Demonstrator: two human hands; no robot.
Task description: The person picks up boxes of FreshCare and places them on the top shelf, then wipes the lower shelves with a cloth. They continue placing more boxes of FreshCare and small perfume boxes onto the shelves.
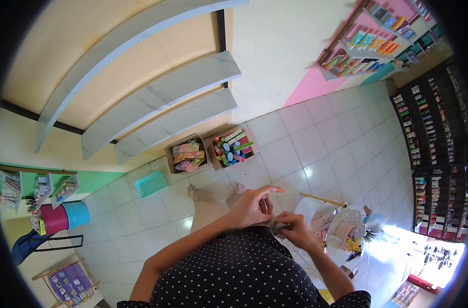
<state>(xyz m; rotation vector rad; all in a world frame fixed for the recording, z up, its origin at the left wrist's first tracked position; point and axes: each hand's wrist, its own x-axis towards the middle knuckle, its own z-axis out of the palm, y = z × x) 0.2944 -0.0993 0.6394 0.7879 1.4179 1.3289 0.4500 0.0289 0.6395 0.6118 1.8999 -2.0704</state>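
Note:
Both hands meet at the front of the waist, just beyond the hem of a black polka-dot top (pixel 218 267). My left hand (pixel 252 209) has its index finger stretched out while the other fingers curl in at a bunched bit of beige cloth (pixel 273 222). From the other side, my right hand (pixel 294 231) pinches the same cloth, fingers closed. What exactly lies between the fingertips is partly hidden. Beige trousers (pixel 208 205) and the tips of two shoes show below the hands.
Two cardboard boxes, one with packets (pixel 188 156) and one with bottles and cans (pixel 234 149), stand by the wall under marbled shelves (pixel 167 92). A turquoise basket (pixel 151 184) sits on the tiled floor. At right are a round decorated stand (pixel 345 231) and stocked black shelves (pixel 429 123).

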